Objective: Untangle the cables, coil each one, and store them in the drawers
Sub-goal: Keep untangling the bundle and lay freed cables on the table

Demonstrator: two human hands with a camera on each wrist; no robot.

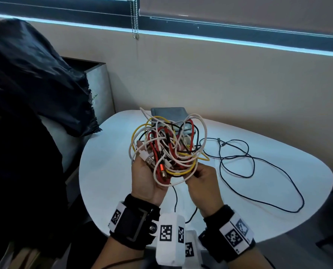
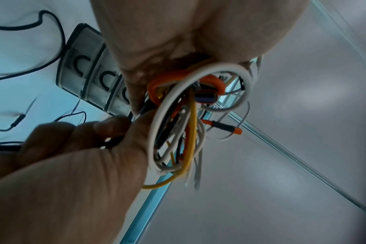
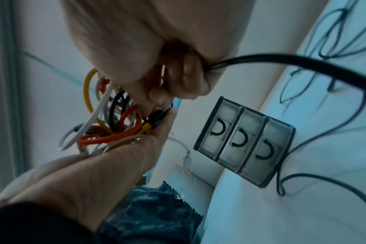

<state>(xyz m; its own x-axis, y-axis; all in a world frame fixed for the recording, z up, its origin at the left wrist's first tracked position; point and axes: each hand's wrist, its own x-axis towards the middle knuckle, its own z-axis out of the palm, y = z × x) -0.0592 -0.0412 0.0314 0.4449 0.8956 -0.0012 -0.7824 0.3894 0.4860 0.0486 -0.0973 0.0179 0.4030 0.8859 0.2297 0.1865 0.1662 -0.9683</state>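
A tangle of white, red, yellow and black cables [image 1: 167, 150] lies in my left hand [image 1: 142, 167], which is palm up with straight fingers above the white table [image 1: 107, 171]. My right hand [image 1: 195, 176] pinches a black cable [image 3: 282, 64] at the tangle's lower right edge. That cable runs out of my curled right fingers [image 3: 186, 77] and trails over the table in loose loops [image 1: 249, 171]. A grey see-through drawer unit [image 1: 168, 113] with three drawers [image 3: 245, 148] stands behind the tangle, all drawers closed. A red plug [image 2: 224, 127] sticks out of the tangle [image 2: 178, 125].
A black plastic bag [image 1: 35, 84] hangs over the left, in front of a metal box [image 1: 101, 88]. A beige wall and a window blind with a bead chain [image 1: 134, 26] lie beyond. The table edge curves round on the near right [image 1: 297, 226].
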